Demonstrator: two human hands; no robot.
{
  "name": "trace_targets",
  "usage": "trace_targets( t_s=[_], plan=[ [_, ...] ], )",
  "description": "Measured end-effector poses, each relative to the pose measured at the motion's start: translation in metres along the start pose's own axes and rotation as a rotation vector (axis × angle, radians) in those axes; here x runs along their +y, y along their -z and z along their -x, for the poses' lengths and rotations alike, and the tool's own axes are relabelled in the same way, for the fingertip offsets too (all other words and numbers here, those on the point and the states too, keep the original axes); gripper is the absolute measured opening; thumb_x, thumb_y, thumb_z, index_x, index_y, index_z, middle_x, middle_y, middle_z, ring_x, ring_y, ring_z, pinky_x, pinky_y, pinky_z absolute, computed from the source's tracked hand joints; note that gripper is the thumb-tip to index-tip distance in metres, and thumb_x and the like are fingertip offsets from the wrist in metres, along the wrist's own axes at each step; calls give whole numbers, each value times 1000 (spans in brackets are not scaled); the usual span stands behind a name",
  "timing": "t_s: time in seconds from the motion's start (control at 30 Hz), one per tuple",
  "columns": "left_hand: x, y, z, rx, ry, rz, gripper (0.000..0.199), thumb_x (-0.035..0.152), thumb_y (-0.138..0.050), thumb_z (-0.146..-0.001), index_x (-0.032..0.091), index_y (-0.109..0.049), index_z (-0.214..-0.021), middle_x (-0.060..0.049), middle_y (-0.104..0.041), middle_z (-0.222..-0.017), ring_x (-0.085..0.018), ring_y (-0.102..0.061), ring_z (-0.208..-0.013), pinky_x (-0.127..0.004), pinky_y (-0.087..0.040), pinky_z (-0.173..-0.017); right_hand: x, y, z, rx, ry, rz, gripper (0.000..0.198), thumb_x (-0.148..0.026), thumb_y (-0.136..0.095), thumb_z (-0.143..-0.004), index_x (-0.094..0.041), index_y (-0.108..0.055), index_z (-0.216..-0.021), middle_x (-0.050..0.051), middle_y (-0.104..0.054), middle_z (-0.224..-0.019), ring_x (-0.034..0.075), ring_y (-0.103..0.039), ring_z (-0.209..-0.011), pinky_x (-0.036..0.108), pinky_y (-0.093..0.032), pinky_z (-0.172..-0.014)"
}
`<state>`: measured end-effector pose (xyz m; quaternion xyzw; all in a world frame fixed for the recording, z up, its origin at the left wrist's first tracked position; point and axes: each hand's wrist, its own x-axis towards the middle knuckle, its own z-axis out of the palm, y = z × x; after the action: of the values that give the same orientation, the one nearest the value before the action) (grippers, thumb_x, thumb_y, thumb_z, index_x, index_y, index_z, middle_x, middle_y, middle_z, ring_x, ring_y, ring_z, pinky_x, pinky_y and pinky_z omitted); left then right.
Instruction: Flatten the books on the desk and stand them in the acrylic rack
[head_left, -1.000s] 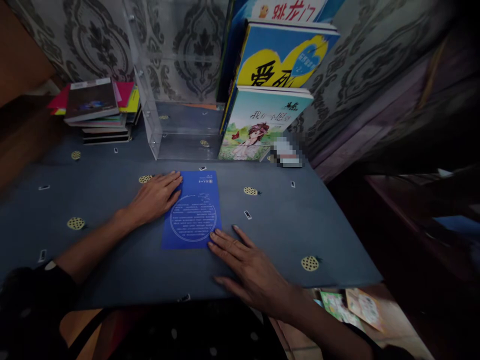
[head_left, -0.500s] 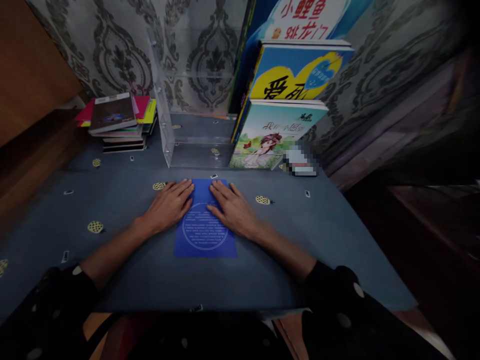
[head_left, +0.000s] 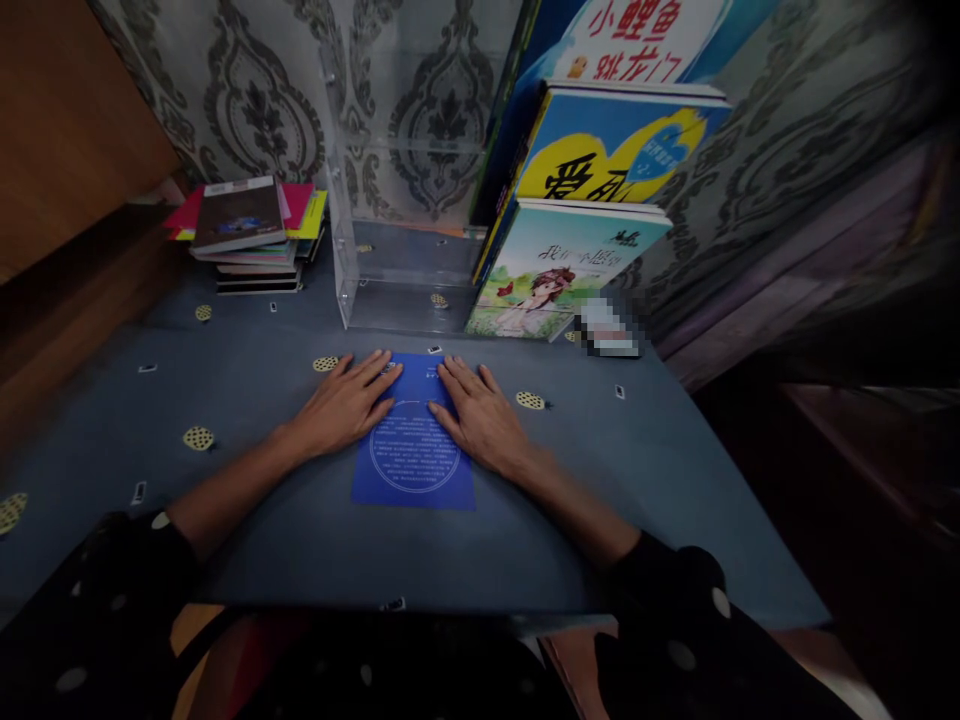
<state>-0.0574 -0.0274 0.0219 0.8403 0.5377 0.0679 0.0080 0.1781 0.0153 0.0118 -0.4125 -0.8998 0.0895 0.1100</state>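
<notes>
A blue sheet of paper [head_left: 414, 495] lies flat on the table, with white printed text inside a circle outline. My left hand [head_left: 346, 405] rests flat at its upper left edge, fingers stretched out and partly over the sheet. On the upper right edge lies my right hand [head_left: 480, 415], palm down with the thumb pointing inward across the paper. Neither hand grips the sheet; both press or rest on it. The sheet's upper side edges are hidden under the fingers.
Behind the sheet stands a clear acrylic rack [head_left: 409, 310], holding several books, the front one a green picture book [head_left: 562, 275]. A stack of books [head_left: 240, 225] sits at the back left. A blurred-out object [head_left: 609, 328] lies right of the rack. The patterned tablecloth [head_left: 637, 470] covers the table.
The hands have moved slightly apart on the sheet, baring more of its top, where some print now shows. The whole view has shifted a little.
</notes>
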Motion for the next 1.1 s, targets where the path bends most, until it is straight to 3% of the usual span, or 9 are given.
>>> trace_targets(
  t_s=[0.27,0.6,0.83,1.1],
  plan=[
    [5,-1,7,-82,-104,25,66,56,-25,-104,17,-27,-156,-15,-26,-163,-27,-22,-152,-55,-9,-123,-4,3,1,-2,-5,14,59,-40,-38,-101,-6,-42,-149,19,-39,-157,29,-31,-149,54,-24,-121],
    [32,-2,32,-122,-267,56,74,64,-27,-100,21,-15,-159,-12,-23,-164,-24,-17,-153,-50,-2,-124,-3,1,2,25,1,5,56,-36,-37,-101,-8,-42,-149,18,-39,-157,29,-32,-148,56,-24,-121],
    [43,-4,42,-87,-308,72,75,63,-34,-100,23,-13,-160,-10,-25,-164,-26,-19,-153,-51,-7,-124,-10,4,8,12,-2,-3,54,-34,-38,-101,-8,-42,-149,18,-38,-157,29,-32,-149,55,-24,-122],
    [42,-2,42,-59,-313,99,79,65,-36,-98,24,-11,-160,-11,-29,-163,-26,-26,-151,-49,-11,-124,-23,0,48,1,108,-13,55,-32,-38,-101,-11,-37,-153,17,-38,-157,28,-29,-150,58,-25,-121]
  ],
)
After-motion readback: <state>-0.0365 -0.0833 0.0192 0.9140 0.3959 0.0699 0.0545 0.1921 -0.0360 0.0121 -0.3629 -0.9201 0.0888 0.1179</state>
